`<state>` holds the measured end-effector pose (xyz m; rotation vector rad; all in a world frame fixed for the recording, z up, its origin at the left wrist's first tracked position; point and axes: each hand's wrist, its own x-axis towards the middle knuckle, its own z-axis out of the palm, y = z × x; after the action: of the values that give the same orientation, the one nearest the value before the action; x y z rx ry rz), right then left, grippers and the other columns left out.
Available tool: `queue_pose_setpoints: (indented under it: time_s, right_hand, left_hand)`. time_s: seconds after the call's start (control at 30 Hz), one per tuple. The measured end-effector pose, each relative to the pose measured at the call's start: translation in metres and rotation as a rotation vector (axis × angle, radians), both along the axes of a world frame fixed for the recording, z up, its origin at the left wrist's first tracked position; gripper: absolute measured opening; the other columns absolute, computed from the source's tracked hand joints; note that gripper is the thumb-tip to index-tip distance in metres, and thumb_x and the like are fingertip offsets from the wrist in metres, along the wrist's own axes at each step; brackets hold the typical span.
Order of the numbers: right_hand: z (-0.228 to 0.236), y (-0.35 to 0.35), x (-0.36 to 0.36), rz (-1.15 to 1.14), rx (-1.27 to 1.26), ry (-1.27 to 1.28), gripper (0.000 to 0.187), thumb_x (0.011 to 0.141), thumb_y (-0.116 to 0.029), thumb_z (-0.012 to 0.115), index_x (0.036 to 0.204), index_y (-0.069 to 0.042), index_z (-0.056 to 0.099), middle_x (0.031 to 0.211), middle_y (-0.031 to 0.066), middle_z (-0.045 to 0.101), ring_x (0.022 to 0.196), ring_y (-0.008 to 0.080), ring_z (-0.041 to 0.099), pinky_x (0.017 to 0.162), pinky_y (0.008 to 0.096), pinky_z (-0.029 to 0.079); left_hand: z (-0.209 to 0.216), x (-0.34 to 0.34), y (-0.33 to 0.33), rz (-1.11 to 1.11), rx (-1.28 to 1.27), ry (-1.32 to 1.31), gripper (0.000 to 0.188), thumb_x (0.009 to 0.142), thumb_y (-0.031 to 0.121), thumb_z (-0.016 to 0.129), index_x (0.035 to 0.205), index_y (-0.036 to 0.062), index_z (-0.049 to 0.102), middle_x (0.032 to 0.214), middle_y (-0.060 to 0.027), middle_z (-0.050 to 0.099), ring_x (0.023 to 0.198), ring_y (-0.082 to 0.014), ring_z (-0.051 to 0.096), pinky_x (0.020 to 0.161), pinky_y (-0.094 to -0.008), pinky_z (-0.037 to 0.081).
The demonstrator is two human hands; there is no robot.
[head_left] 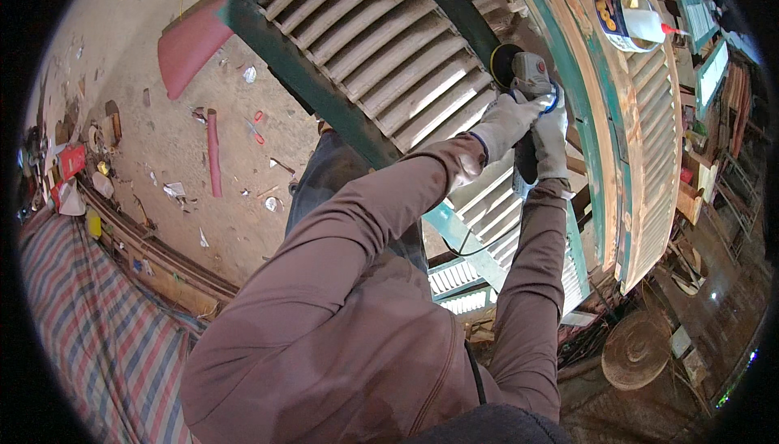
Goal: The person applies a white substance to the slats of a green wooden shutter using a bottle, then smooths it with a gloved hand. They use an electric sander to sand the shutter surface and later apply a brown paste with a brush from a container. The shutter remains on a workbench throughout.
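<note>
Both of my hands wear pale work gloves and close around an angle grinder [531, 73]. My left hand [501, 125] grips it near its light grey head, and my right hand [550, 140] wraps its body from the right side. The dark rear end sticks out below the gloves. Its round disc [505, 64], dark with a yellow face, is at the right rail of a louvered shutter [389, 54]; whether it touches is unclear. This shutter has a green frame and worn, bare-looking slats. A thin dark cord [479, 249] hangs below.
More shutters, partly stripped to wood [649, 144], stand at the right. On them rests an open can [617, 14] with a white red-tipped bottle [647, 25]. Scraps, red-handled scissors [256, 129] and a reddish rolled strip [213, 152] lie on the floor. Striped sheeting [97, 306] covers something lower left.
</note>
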<state>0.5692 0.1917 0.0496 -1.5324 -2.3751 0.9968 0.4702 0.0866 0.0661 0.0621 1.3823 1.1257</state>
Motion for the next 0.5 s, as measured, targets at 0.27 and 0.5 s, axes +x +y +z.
queue_pose_setpoints:
  time_s: [0.27, 0.5]
  right_hand:
    - [-0.002, -0.009, -0.074, 0.065, -0.036, 0.136, 0.061, 0.087, -0.034, 0.074, 0.138, -0.005, 0.055, 0.118, 0.0256, 0.071, 0.111, 0.0370, 0.070, 0.093, 0.0445, 0.054]
    - [-0.001, -0.011, -0.139, 0.093, -0.015, 0.046, 0.061, 0.089, -0.034, 0.071, 0.138, -0.003, 0.054, 0.120, 0.0293, 0.068, 0.114, 0.0401, 0.068, 0.094, 0.0466, 0.054]
  left_hand:
    - [-0.023, -0.055, 0.002, 0.160, -0.061, 0.009, 0.060, 0.087, 0.053, 0.076, 0.116, 0.0014, 0.070, 0.098, -0.0109, 0.073, 0.078, -0.0213, 0.071, 0.063, -0.0350, 0.057]
    - [-0.017, -0.125, -0.007, 0.215, 0.068, -0.061, 0.050, 0.089, 0.050, 0.076, 0.109, 0.0037, 0.074, 0.095, -0.0061, 0.072, 0.080, -0.0158, 0.068, 0.069, -0.0303, 0.053]
